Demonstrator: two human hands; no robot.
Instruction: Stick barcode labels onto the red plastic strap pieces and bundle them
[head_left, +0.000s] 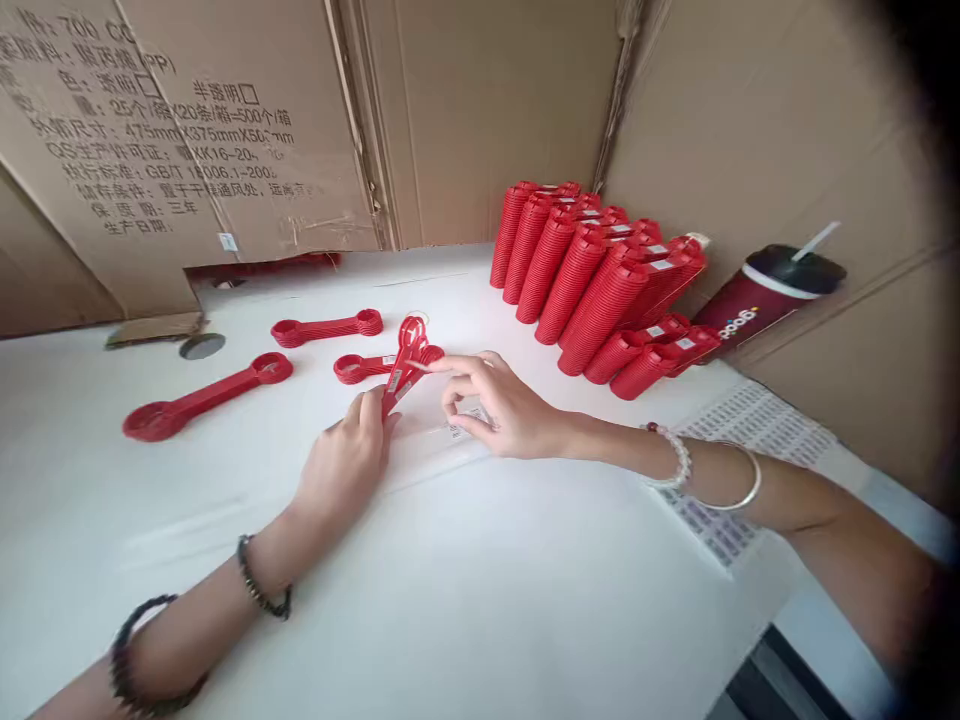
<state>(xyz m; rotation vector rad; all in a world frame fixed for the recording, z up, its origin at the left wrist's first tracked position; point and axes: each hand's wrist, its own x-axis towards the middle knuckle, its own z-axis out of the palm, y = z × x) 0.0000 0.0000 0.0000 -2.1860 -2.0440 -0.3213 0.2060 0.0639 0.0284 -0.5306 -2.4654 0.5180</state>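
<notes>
Two hands: both over the white table (480, 600), meeting near its middle.
Left hand (345, 465): fingers closed together on the near end of a red measuring-spoon set (405, 365).
Spoon set: tilted, near end in the grip just above the table, bowl ends pointing up and away from the person. It sits between the two hands.
Right hand (502, 405): index finger stretched out, tip touching the set's bowl end. Thumb and remaining fingers curl toward each other over a small white label (469, 415) on the table. Cannot tell whether they pinch it.
Loose pieces: three, all red and lying flat to the left of the hands. A long spoon (202, 395) lies farthest left, a double-ended spoon (326, 327) farther back, and a short spoon (360, 367) just beside the held set.
Stacks: rows of nested red spoons (592, 285) at the far right, leaning against the cardboard.
Cup: dark red tumbler (757, 295) with black lid and straw, tipped against the cardboard wall, just right of the stacks.
Label sheet (757, 430): printed, at the table's right edge, partly under the right forearm.
Backdrop: cardboard boxes (187, 130) with printed text; a dark round disc (202, 346) lies at the foot of the left one.
Wrists: dark bead bracelets on the left; a bead bracelet and a silver bangle on the right.
</notes>
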